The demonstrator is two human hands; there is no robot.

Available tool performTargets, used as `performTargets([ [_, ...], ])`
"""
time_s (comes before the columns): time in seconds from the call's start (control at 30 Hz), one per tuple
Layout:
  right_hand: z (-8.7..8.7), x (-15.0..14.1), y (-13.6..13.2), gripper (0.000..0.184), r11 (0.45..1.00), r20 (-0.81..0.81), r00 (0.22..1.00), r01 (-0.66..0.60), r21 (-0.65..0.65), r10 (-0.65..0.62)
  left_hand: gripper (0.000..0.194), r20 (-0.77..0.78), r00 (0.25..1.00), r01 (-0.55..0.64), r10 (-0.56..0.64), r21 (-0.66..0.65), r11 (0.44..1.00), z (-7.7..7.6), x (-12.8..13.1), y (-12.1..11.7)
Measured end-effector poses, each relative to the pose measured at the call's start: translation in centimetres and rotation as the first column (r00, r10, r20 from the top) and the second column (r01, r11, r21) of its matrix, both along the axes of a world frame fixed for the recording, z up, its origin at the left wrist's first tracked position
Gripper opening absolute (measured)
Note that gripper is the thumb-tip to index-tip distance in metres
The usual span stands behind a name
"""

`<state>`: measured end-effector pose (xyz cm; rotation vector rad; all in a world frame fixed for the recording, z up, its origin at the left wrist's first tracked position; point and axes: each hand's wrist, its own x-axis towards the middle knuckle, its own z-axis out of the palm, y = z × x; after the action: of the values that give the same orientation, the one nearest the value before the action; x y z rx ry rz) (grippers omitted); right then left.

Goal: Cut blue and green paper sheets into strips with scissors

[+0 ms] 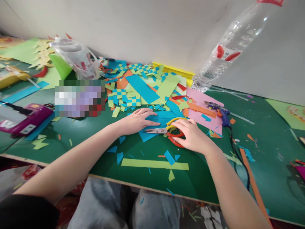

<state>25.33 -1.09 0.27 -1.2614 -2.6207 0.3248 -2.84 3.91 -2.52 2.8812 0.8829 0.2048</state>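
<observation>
My right hand (194, 133) grips a pair of scissors (156, 130) with yellow and red handles. Their metal blades point left over blue paper (164, 115) and look closed or nearly so. My left hand (138, 121) lies on that paper with its fingers stretched out, just above the blade tips. Below the hands, a long light-green paper strip (154, 164) rests on the green table, with a small blue piece (169, 157) overlapping it. Blue scraps are scattered around.
Behind my hands lies a heap of paper with woven blue-and-green pieces (133, 98). A glue gun (224, 116) with a black cord is at right, near pink paper (197, 93). A plastic bottle (221, 51) stands behind. A purple power strip (28, 119) lies left.
</observation>
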Motion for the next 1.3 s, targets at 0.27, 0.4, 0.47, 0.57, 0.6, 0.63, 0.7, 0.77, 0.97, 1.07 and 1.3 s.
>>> performTargets([
  [0.27,0.2,-0.9,-0.5,0.029,1.000,0.006,1.000,-0.006,0.019,0.006,0.039,0.005,1.000,0.003,-0.003,0.001,1.000,0.0,0.0,0.0],
  [0.4,0.1,-1.0,-0.5,0.031,1.000,0.023,1.000,-0.014,0.022,0.013,0.039,0.009,1.000,0.003,-0.003,-0.009,1.000,0.0,0.0,0.0],
  [0.47,0.1,-0.9,-0.5,0.032,1.000,0.030,0.999,-0.015,0.024,0.014,0.039,0.016,1.000,0.004,-0.003,-0.018,1.000,0.0,0.0,0.1],
  [0.57,0.0,-0.9,-0.4,0.034,1.000,0.036,0.999,-0.013,0.028,0.012,0.039,0.023,1.000,0.005,-0.005,-0.027,1.000,0.1,0.0,0.1],
  [0.6,0.0,-0.9,-0.4,0.034,0.999,0.037,0.999,-0.013,0.030,0.012,0.039,0.022,1.000,0.005,-0.004,-0.026,1.000,0.1,0.0,0.1],
  [0.63,0.0,-0.9,-0.4,0.035,0.999,0.037,0.999,-0.013,0.030,0.012,0.039,0.021,1.000,0.005,-0.004,-0.024,1.000,0.1,0.0,0.1],
  [0.7,0.0,-0.8,-0.4,0.035,0.999,0.036,0.999,-0.015,0.028,0.014,0.038,0.017,1.000,0.005,-0.005,-0.019,1.000,0.1,0.0,0.1],
  [0.77,0.1,-0.8,-0.4,0.034,1.000,0.033,0.999,-0.017,0.025,0.016,0.038,0.013,1.000,0.006,-0.006,-0.016,1.000,0.1,0.0,0.1],
  [0.97,0.0,-0.8,-0.4,0.034,1.000,0.016,1.000,-0.020,0.023,0.020,0.038,0.020,1.000,0.006,-0.006,-0.020,1.000,0.2,0.0,0.0],
  [1.07,0.1,-0.9,-0.5,0.032,1.000,0.004,1.000,-0.015,0.017,0.015,0.038,0.016,1.000,0.004,-0.004,-0.011,1.000,0.1,0.0,0.0],
  [1.3,0.6,-0.4,-0.5,0.031,1.000,-0.016,1.000,0.013,-0.026,-0.013,0.038,0.049,0.999,-0.027,0.024,0.056,0.998,-0.2,1.1,-0.4],
])
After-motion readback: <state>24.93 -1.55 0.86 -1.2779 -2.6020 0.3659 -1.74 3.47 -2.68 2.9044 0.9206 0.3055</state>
